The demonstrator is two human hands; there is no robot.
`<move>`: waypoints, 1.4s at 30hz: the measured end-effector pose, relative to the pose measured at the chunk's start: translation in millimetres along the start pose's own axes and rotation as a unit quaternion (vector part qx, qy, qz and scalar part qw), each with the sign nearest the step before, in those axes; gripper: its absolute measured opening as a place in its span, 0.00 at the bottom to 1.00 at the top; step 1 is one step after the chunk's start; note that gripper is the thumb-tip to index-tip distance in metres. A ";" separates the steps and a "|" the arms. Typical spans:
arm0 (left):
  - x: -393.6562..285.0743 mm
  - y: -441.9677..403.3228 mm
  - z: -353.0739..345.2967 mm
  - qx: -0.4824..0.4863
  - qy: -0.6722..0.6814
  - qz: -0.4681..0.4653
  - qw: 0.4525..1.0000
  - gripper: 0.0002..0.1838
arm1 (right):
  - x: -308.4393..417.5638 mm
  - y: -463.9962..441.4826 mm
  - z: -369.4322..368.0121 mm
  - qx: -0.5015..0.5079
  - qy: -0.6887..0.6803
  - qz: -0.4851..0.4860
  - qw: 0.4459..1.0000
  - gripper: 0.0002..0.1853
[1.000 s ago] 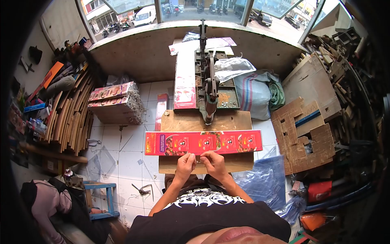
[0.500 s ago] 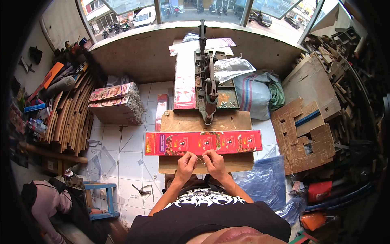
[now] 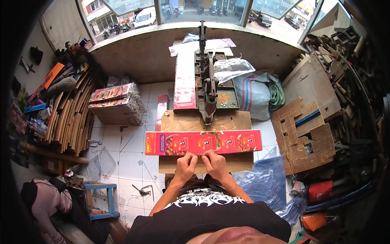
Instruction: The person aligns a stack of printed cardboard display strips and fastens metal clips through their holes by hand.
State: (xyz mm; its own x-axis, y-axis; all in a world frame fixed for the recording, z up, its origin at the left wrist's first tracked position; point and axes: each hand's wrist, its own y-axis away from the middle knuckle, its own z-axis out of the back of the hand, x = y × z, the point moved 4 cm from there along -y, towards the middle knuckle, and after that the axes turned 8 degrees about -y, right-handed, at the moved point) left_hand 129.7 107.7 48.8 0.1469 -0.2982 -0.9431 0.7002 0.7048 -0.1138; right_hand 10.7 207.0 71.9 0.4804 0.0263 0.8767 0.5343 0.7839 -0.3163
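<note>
Both my hands are closed over the wooden board's near part, at the lower edge of a long red printed cardboard strip (image 3: 207,143). My left hand (image 3: 186,166) and my right hand (image 3: 215,164) pinch close together, fingertips almost meeting. Between them is a thin, pale string, nearly hidden by the fingers. The strip lies flat across the wooden board (image 3: 178,164), its printed side up. Just beyond it stands a dark metal press (image 3: 210,87), its lower tip over the board.
A metal tray (image 3: 227,97) with small parts flanks the press, beside stacked printed strips (image 3: 185,77). Bundled strips (image 3: 115,103) with loose strings stand left. A woven sack (image 3: 254,93), cut boards (image 3: 300,138) and clear plastic sheets (image 3: 264,179) lie right. Another person (image 3: 50,203) is lower left.
My hands have turned slightly and drawn their fingertips together. The pale loop of string that showed between them is now mostly hidden. The red strip has stayed put.
</note>
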 end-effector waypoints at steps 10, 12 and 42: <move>3.4 -1.3 7.4 -0.025 -0.039 -0.024 0.999 0.11 | 5.0 -0.2 -2.4 0.039 0.025 0.038 0.998 0.04; 4.3 -2.0 7.4 -0.035 -0.040 -0.024 0.998 0.11 | 4.1 0.1 -2.6 0.046 0.018 0.034 0.998 0.04; -0.1 -2.4 -1.5 0.017 -0.006 -0.032 0.999 0.05 | -34.1 4.9 -8.1 -0.017 -0.261 -0.147 0.954 0.09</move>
State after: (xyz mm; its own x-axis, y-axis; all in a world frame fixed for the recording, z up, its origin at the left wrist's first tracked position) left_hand 127.0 107.0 48.6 0.1104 -0.3500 -0.9302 0.7321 0.6616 -0.1620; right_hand 2.6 205.0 37.5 -0.1000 0.1210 0.9876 0.6185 0.7850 -0.0336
